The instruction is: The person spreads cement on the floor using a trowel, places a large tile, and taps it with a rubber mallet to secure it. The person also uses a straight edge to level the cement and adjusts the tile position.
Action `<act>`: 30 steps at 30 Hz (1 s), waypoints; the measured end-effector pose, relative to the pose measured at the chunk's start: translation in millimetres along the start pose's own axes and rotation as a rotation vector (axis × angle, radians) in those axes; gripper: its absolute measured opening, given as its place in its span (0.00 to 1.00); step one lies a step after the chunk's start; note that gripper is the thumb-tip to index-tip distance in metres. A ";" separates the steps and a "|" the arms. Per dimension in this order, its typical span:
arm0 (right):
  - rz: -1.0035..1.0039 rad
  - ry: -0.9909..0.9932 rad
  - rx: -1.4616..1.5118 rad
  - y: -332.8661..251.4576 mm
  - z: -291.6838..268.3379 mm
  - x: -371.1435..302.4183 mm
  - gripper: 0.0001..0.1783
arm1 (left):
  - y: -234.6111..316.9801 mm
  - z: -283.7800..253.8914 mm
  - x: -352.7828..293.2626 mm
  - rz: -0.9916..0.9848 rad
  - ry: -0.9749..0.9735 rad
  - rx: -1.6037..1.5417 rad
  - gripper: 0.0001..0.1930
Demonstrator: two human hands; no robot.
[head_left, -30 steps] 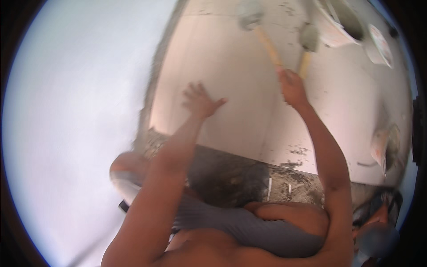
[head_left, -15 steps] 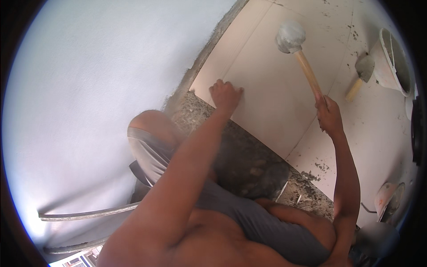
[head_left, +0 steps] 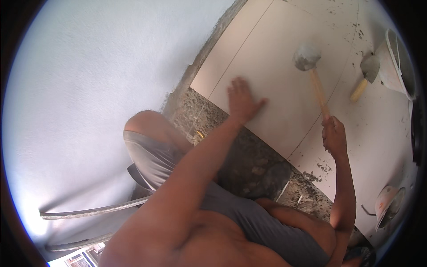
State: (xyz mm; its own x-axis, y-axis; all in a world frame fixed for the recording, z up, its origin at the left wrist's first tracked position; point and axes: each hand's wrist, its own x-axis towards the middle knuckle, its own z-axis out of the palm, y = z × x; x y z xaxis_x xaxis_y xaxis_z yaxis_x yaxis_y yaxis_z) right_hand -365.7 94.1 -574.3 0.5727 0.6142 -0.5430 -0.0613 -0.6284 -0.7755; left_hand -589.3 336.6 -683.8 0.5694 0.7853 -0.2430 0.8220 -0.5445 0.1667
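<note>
The left hand [head_left: 242, 100] lies flat, fingers spread, on 1 tile [head_left: 271, 75]. The right hand [head_left: 334, 135] grips a mallet [head_left: 313, 78] (head over the tile). A bucket [head_left: 398, 62] is cut off.

Pale plastered wall [head_left: 89, 89] in bright light, beige tiled floor [head_left: 378, 133] speckled with mortar, grey mortar bed [head_left: 253, 164]

Left hand [head_left: 242, 100] lies flat, fingers [head_left: 235, 84] spread; right hand [head_left: 333, 135] seems clenched, arm outstretched.
</note>
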 end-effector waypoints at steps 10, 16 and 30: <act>-0.558 0.359 -0.173 15.6 12.4 78.2 0.21 | 126.4 -27.5 41.0 -0.342 -0.171 -0.177 0.69; -0.341 0.266 -0.186 -50.5 -8.3 103.8 0.26 | 121.7 -29.7 45.2 -0.386 -0.227 -0.161 0.68; -0.543 0.294 -0.150 -76.4 11.4 132.9 0.30 | 128.8 -37.9 54.6 -0.371 -0.234 -0.162 0.69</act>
State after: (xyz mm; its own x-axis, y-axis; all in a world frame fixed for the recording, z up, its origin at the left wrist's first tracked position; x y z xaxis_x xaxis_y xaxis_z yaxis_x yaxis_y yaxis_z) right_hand -294.2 229.2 -590.9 0.6919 0.7207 0.0434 0.4044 -0.3371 -0.8502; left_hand -452.2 320.5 -639.3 0.2363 0.8204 -0.5207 0.9704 -0.1713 0.1704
